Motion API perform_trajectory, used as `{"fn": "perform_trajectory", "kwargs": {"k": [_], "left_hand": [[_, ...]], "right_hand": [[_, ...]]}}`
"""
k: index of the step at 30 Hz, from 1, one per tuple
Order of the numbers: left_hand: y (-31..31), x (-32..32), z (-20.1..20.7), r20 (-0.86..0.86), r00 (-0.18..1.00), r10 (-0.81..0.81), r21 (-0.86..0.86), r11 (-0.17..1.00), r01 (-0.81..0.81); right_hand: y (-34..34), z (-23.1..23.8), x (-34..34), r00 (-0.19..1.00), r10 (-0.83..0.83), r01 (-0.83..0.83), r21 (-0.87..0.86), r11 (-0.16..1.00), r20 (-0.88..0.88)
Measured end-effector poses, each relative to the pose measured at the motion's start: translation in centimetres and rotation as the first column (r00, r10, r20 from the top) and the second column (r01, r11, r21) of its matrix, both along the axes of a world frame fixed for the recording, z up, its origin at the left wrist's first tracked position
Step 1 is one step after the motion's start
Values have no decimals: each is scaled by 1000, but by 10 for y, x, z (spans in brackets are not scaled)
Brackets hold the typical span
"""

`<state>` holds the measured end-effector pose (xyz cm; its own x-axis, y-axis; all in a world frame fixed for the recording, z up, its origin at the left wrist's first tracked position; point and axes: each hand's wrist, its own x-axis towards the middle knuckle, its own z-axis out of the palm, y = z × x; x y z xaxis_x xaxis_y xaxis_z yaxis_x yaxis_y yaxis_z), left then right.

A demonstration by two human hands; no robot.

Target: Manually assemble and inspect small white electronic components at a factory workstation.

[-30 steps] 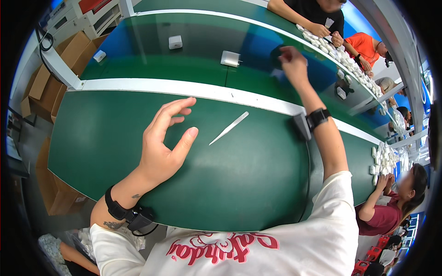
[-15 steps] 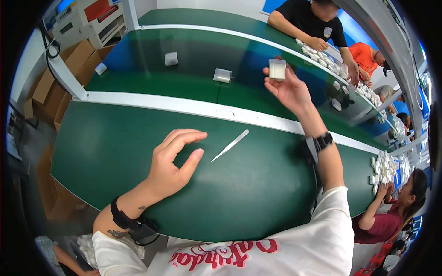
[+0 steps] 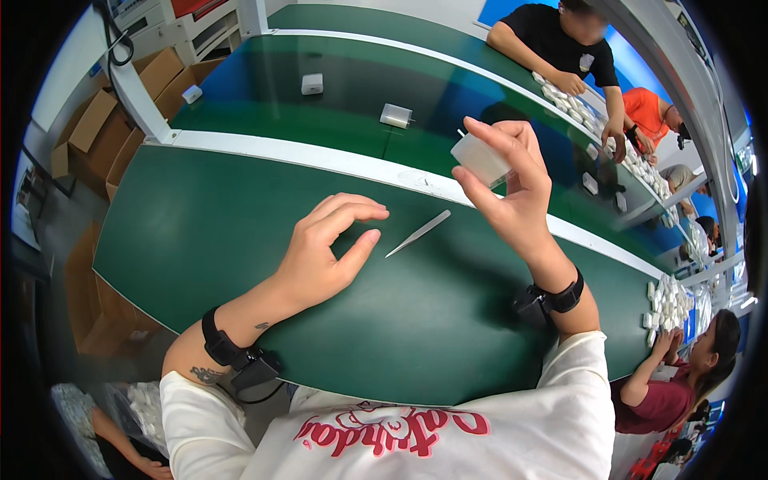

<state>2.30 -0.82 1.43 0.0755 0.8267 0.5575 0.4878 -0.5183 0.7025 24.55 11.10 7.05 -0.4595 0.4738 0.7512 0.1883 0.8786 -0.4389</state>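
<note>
Pinching a white box-shaped piece [image 3: 482, 162] between thumb and fingers, the right hand [image 3: 512, 176] appears, in our view, against the white rail [image 3: 308, 162] and the glossy green surface [image 3: 264, 88] beyond it. We note what may be a thin prong at the piece's upper corner, though the fingers hide much of that side. The left hand [image 3: 330, 240] is half open and empty, its fingers curved and thumb apart, above the green table [image 3: 216, 212]. Just to its right we find a slender pointed tool [image 3: 420, 233] lying aslant. Beyond the rail we count three similar white pieces, well apart: right [image 3: 396, 116], middle [image 3: 312, 84] and left [image 3: 192, 94].
</note>
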Motion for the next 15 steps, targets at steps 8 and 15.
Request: {"fn": "perform_trajectory", "kwargs": {"k": [8, 15], "left_hand": [[-26, 20, -11, -70, 996, 46, 36, 998, -44], [-201, 78, -32, 22, 990, 137, 175, 975, -139]], "right_hand": [[85, -41, -1, 926, -215, 190, 111, 976, 309], [159, -108, 42, 773, -111, 120, 27, 992, 624]]}}
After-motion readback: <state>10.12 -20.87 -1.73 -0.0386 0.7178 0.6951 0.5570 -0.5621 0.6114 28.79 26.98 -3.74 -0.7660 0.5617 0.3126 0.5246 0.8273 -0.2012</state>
